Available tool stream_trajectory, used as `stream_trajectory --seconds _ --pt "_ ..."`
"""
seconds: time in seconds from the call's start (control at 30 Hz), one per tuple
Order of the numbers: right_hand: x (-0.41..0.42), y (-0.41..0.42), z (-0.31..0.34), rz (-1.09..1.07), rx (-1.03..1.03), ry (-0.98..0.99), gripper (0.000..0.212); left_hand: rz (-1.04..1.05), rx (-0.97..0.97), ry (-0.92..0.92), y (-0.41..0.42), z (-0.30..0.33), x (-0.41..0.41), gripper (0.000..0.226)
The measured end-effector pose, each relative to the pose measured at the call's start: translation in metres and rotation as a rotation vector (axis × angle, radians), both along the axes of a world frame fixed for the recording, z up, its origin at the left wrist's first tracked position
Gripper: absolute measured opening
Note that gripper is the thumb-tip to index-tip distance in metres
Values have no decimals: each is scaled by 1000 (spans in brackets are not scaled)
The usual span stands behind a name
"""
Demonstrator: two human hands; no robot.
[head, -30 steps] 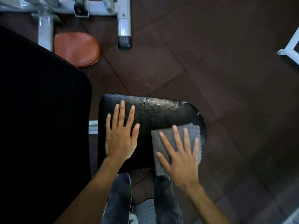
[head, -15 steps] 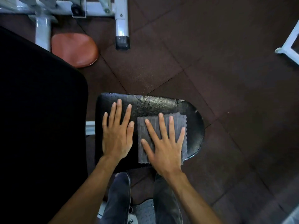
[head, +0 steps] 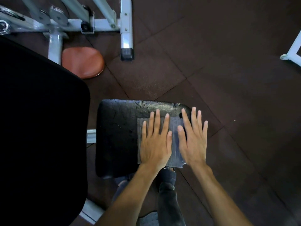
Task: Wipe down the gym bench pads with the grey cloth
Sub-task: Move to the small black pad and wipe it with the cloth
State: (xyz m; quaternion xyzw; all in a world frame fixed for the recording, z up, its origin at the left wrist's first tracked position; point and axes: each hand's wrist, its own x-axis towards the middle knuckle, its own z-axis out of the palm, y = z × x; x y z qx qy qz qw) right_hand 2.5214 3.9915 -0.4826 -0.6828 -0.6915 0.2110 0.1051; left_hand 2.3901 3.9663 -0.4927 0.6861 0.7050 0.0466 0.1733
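Note:
The small black seat pad point(head: 117, 136) sits in the middle, wet and glossy along its far edge. The grey cloth point(head: 175, 144) lies flat on the pad's right half. My left hand point(head: 155, 141) rests palm-down on the cloth with fingers spread, gripping nothing. My right hand point(head: 193, 139) is flat beside it, fingers apart. It covers the cloth's right edge and reaches past the pad's torn right corner. The large black back pad point(head: 40, 128) fills the left side.
A white metal machine frame point(head: 125, 30) with a black foot cap stands on the dark rubber floor beyond the pad. An orange round pad point(head: 83, 61) lies near it. Another white frame corner point(head: 293, 51) shows at far right. My legs are below the seat pad.
My left hand has slid right off the bare pad onto the cloth. My right hand has shifted right to the cloth's right edge.

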Motion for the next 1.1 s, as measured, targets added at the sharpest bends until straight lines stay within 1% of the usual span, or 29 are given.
stream_trajectory --seconds 0.1,0.17,0.23,0.33,0.43,0.5,0.53,0.6,0.63,0.67,0.73,0.77,0.83,0.87,0.93,0.97,1.03,1.1 --pt "-2 3 -3 -14 7 -70 59 -76 -15 47 43 -4 -32 57" --pt "-4 2 -6 -11 21 -115 58 -15 -11 72 67 -5 -64 58" --pt "-5 1 -8 -9 29 -161 57 51 -2 81 68 -5 -92 58" --pt "-6 -3 -11 -5 35 -241 56 137 -5 117 16 -3 -101 59" --pt "-7 -5 -13 14 37 -288 59 172 -94 177 -47 1 -75 64" --pt "-5 -3 -14 10 34 -293 61 155 -112 176 -54 1 -57 66" --pt "-4 -1 -14 10 30 -296 61 133 -101 149 -45 0 -51 66" --pt "-2 3 -14 20 24 -295 61 18 -63 86 -6 0 -53 65" --pt "-2 4 -14 22 24 -291 61 -38 -50 66 20 -2 -61 64" --pt "-3 4 -14 22 24 -289 61 -51 -43 56 44 -3 -75 63" --pt "-6 2 -13 24 29 -289 61 37 -32 69 74 -6 -108 63" --pt "-7 2 -13 23 32 -291 61 91 -28 70 75 -7 -123 63" --pt "-7 2 -12 21 31 -281 61 193 -5 51 48 -9 -143 62" --pt "-7 2 -13 17 33 -275 61 267 -9 12 24 -8 -148 62" --pt "-8 -1 -13 2 38 -287 61 441 -65 -42 -33 -4 -140 64" --pt "-8 -3 -14 -7 40 -294 60 473 -94 -15 -59 -2 -128 65" --pt "-8 -4 -14 -17 40 -298 61 417 -127 95 -86 2 -99 69" --pt "-7 -4 -15 -12 37 -298 61 305 -123 163 -79 0 -73 70"
